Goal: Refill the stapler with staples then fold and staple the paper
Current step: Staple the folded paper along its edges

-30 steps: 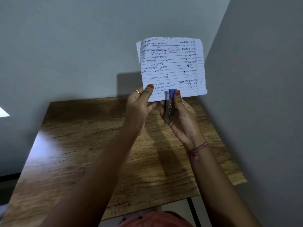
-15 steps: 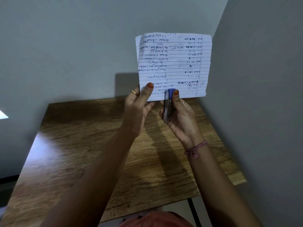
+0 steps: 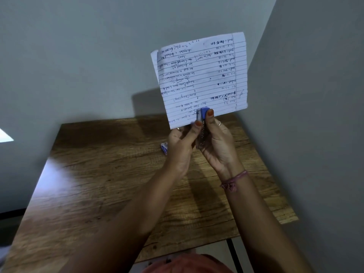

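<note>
A folded sheet of lined paper (image 3: 202, 75) with handwriting stands upright in the air above the table's far edge. A small blue and metal stapler (image 3: 202, 119) clamps its lower edge. My right hand (image 3: 218, 146) grips the stapler, thumb on its blue top. My left hand (image 3: 181, 146) is just left of the stapler, its thumb against the stapler's side at the paper's bottom edge; its fingers are hidden behind the sheet.
A wooden table (image 3: 110, 186) lies below, set into a corner of grey walls. A small blue staple box (image 3: 164, 148) sits on it just left of my left hand. The table's front edge and a dark leg (image 3: 232, 251) show at the bottom.
The paper has tilted so its right side is higher, and my left thumb has slid right along the bottom edge up to the stapler. The staple box has come into sight.
</note>
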Available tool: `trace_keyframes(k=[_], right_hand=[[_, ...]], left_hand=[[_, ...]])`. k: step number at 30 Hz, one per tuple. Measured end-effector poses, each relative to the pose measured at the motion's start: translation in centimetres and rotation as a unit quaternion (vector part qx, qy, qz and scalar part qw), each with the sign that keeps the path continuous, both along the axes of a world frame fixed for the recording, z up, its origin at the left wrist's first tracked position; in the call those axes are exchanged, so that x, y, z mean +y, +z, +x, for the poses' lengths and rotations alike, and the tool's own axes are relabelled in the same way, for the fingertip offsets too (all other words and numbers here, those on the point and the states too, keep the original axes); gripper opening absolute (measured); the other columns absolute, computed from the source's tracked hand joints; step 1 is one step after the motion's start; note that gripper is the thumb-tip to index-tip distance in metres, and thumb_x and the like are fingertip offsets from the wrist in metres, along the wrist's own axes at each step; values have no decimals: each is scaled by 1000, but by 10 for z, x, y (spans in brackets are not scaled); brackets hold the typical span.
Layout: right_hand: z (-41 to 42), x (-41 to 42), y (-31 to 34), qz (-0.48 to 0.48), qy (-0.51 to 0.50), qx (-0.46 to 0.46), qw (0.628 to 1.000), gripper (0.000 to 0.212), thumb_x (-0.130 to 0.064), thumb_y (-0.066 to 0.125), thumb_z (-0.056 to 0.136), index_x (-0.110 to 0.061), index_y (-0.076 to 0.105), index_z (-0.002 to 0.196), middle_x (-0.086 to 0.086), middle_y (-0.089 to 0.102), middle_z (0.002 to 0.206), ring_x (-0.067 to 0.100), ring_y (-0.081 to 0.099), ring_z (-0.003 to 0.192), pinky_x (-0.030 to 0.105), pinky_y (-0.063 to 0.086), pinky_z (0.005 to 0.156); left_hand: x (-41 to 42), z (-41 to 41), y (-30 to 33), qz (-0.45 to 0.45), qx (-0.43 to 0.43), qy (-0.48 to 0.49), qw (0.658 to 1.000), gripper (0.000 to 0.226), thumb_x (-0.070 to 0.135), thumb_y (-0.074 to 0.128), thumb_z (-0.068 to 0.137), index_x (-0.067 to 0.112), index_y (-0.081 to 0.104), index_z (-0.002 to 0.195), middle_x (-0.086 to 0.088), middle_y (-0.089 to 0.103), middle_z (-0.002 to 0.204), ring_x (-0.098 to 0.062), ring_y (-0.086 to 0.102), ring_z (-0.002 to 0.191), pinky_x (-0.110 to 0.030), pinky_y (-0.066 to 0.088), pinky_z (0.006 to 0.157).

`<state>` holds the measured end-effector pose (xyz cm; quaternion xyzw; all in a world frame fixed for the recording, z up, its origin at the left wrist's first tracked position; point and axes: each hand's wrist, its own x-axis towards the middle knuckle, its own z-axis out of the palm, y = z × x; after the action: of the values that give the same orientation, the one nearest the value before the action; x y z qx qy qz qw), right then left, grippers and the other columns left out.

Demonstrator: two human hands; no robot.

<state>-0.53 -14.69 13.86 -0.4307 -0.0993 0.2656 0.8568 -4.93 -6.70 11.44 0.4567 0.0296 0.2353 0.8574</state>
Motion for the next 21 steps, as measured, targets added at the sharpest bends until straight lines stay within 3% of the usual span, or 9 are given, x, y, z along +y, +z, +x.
trace_keyframes(k=[3, 6, 9, 12, 16, 19, 21], right_hand=[[-1, -1, 0, 7, 0, 3, 1000, 26, -32, 66, 77, -8, 63, 87, 8, 67, 77, 16, 64, 66, 25, 55, 62], [-1, -1, 1, 0, -3, 4, 1000, 27, -32, 65, 77, -7, 64, 87, 10, 68, 78, 15, 66, 66, 23, 56, 61], [-2, 1, 2, -21, -7, -5, 1000, 33, -35, 64, 76, -5, 62, 89, 11, 67, 78, 18, 62, 71, 27, 51, 72], [-3, 2, 3, -30, -8, -14, 999, 33, -36, 63, 75, -5, 63, 86, 9, 68, 76, 19, 59, 70, 27, 46, 69], [-5, 4, 3, -26, -14, -7, 1000, 35, -34, 64, 77, -2, 62, 91, 10, 68, 78, 17, 60, 67, 22, 49, 61], [-6, 6, -1, -32, -33, -5, 999, 41, -31, 64, 80, 1, 59, 104, 16, 62, 88, 22, 57, 74, 28, 44, 62], [-7, 8, -4, -37, -50, -5, 998, 37, -29, 65, 80, -2, 56, 104, 14, 58, 85, 24, 54, 76, 32, 40, 61]], left_hand=[[0, 0, 2, 29, 57, 46, 997, 34, 38, 55, 89, 21, 63, 61, 3, 53, 58, -7, 47, 53, -22, 36, 50], [3, 0, 8, 69, 56, 57, 994, 41, 41, 49, 92, 23, 65, 58, 8, 55, 54, -5, 48, 50, -20, 38, 47], [8, 1, 12, 69, 56, 59, 994, 40, 39, 50, 92, 19, 65, 60, 3, 57, 54, -9, 49, 50, -24, 39, 48], [13, 1, 13, 80, 53, 52, 994, 43, 37, 51, 92, 18, 65, 56, 0, 56, 55, -13, 47, 52, -27, 37, 50], [14, 1, 12, 65, 55, 49, 995, 38, 38, 56, 89, 18, 64, 58, -4, 56, 59, -14, 48, 54, -28, 38, 51], [10, 0, 11, 77, 50, 53, 994, 23, 37, 70, 79, 18, 67, 68, 1, 63, 63, -9, 57, 57, -23, 43, 51], [6, -1, 11, 100, 56, 62, 991, 11, 28, 78, 73, 20, 71, 71, 8, 69, 65, -5, 64, 62, -19, 49, 54]])
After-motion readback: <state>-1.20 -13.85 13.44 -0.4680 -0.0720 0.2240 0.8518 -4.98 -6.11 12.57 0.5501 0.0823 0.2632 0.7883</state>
